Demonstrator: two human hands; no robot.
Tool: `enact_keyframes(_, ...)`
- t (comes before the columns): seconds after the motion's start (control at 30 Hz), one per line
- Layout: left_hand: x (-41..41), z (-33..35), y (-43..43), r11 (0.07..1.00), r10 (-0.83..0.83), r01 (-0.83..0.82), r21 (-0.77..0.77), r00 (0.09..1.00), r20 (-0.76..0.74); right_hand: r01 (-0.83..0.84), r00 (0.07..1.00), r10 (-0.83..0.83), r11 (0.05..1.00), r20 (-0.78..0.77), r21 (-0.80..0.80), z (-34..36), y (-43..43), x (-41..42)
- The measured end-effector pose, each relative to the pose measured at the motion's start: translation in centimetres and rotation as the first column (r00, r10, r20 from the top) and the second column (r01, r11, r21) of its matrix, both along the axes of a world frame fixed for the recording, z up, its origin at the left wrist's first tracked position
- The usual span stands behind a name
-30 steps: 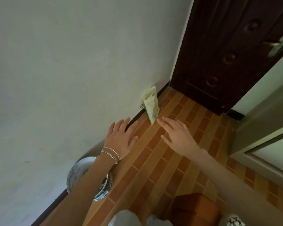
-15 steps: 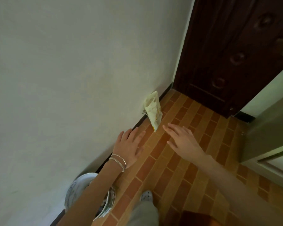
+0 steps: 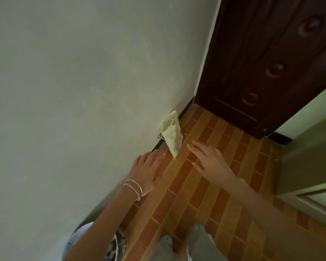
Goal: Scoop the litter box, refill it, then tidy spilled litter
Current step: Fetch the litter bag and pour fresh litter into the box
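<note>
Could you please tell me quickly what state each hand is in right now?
Left hand: open, fingers straight, holding nothing.
Right hand: open, fingers spread, holding nothing; neither hand grips the crumpled pale yellow bag.

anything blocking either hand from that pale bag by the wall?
Nothing visible. The pale bag leans against the wall, and only bare tiled floor lies between it and the left hand and right hand, both open and short of it.
</note>
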State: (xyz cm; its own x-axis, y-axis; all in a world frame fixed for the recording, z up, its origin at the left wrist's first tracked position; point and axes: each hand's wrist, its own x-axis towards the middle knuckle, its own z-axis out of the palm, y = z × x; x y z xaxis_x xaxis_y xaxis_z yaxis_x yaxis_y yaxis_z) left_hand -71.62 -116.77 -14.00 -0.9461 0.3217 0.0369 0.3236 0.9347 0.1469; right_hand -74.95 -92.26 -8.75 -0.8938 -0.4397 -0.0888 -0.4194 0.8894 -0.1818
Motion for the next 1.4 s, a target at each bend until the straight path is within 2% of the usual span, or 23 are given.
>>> enact_keyframes(0.2,-4.6,-1.4,1.7,0.999,0.012,-0.014,-0.039,0.999,-0.039,-0.074,0.995,0.073,0.997,0.074,0.007,-1.5,2.3,-6.2)
enact_keyframes(0.3,-7.8,-1.4,3.4,0.997,0.047,-0.048,-0.065,0.999,-0.011,-0.107,0.99,0.107,0.994,0.097,0.002,-1.8,3.9,-10.4)
enact_keyframes(0.4,-11.4,-0.4,5.9,0.996,0.082,-0.08,-0.039,0.995,0.049,-0.145,0.985,0.146,0.989,0.096,-0.009,-1.6,5.7,-14.8)
enact_keyframes(0.6,-18.4,1.3,10.4,0.984,0.173,-0.172,-0.046,0.985,0.016,-0.257,0.965,0.258,0.966,0.051,-0.028,-1.5,9.3,-23.1)
enact_keyframes(0.7,-20.8,1.5,11.9,0.971,0.234,-0.233,-0.042,0.972,0.021,-0.323,0.946,0.323,0.946,0.03,0.003,-2.1,10.4,-26.6)
enact_keyframes(0.87,-24.1,1.2,13.1,0.961,0.27,-0.263,-0.089,0.959,0.086,-0.408,0.912,0.401,0.911,0.088,0.069,-3.3,11.0,-31.1)
enact_keyframes(1.1,-30.4,-0.7,12.7,0.96,0.272,-0.249,-0.131,0.94,0.204,-0.419,0.899,0.406,0.907,0.165,0.048,-6.1,11.2,-38.3)
enact_keyframes(1.4,-39.7,-2.4,10.2,0.944,0.321,-0.283,-0.168,0.903,0.287,-0.41,0.902,0.399,0.911,0.165,0.036,-6.9,8.5,-48.5)
